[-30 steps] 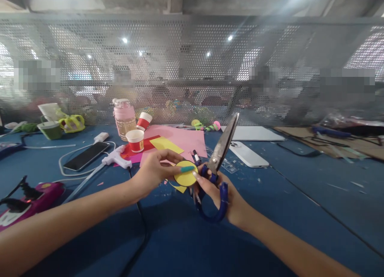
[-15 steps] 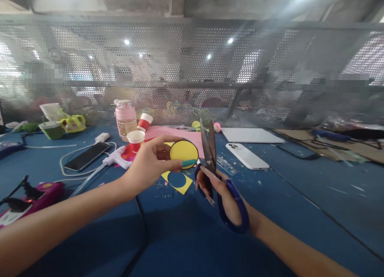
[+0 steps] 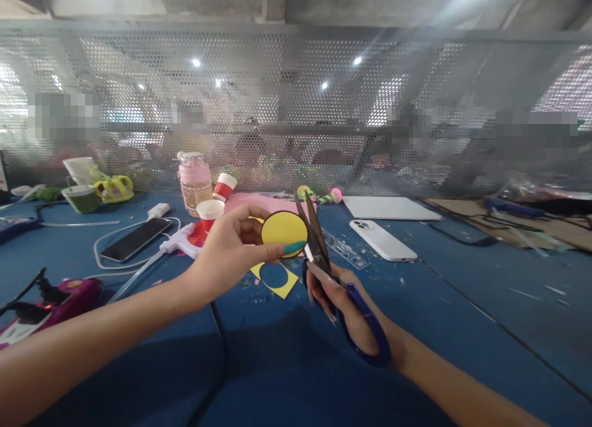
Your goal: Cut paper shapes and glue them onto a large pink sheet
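Note:
Between thumb and fingers, my left hand (image 3: 231, 254) pinches a yellow disc (image 3: 283, 231) with a dark rim. My right hand (image 3: 345, 297) is wrapped through the blue handles of a pair of scissors (image 3: 319, 232). The scissors' blades stand slightly apart, pointing up and to the left, close beside the disc's right edge. Below the disc, a yellow sheet with a round hole (image 3: 289, 286) lies on the blue table (image 3: 277, 365). Pink paper (image 3: 247, 201) lies flat behind my left hand, partly hidden.
At left are a glue gun (image 3: 182, 240), a black phone (image 3: 136, 239) with a cable, and a magenta power strip (image 3: 69, 300). Red-and-white paper cups (image 3: 211, 211) stand by a pink bottle (image 3: 194, 183). A white phone (image 3: 383, 240) lies right. A perforated screen (image 3: 277, 106) rises behind.
The scissors have tilted further left, bringing their blades nearer the disc's right edge. The blades look a little closer together. My left hand keeps its hold on the disc.

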### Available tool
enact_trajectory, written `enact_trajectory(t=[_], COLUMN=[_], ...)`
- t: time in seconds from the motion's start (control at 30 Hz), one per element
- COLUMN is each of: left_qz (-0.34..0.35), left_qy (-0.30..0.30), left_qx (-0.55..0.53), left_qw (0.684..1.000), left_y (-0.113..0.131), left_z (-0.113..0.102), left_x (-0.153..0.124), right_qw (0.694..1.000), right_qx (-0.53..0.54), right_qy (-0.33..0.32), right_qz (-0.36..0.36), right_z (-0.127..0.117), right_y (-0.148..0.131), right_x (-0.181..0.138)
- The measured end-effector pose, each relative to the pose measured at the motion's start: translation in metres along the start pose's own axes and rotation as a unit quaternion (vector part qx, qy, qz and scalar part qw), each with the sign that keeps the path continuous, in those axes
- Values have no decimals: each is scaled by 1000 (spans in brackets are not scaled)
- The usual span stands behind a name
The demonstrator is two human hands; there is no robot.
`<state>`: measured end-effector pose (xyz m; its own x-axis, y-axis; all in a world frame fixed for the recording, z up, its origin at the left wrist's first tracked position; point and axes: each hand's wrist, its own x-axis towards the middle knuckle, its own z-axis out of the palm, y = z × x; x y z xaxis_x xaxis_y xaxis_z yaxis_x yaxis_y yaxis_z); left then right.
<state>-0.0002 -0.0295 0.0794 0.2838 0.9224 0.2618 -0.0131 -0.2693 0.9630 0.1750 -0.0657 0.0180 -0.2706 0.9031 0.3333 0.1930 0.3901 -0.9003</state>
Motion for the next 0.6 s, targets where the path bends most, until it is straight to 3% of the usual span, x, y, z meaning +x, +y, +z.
enact_trajectory(t=[0.6], left_qz=[-11], left_qy=[-4], left_qx=[1], left_qw=[1000], left_y=[2], left_z=[1], left_x=[-1], right_qw=[1000], right_qx=[-10], right_qy=[2], right_qz=[9], right_z=[-1], right_y=[-1], right_x=[3])
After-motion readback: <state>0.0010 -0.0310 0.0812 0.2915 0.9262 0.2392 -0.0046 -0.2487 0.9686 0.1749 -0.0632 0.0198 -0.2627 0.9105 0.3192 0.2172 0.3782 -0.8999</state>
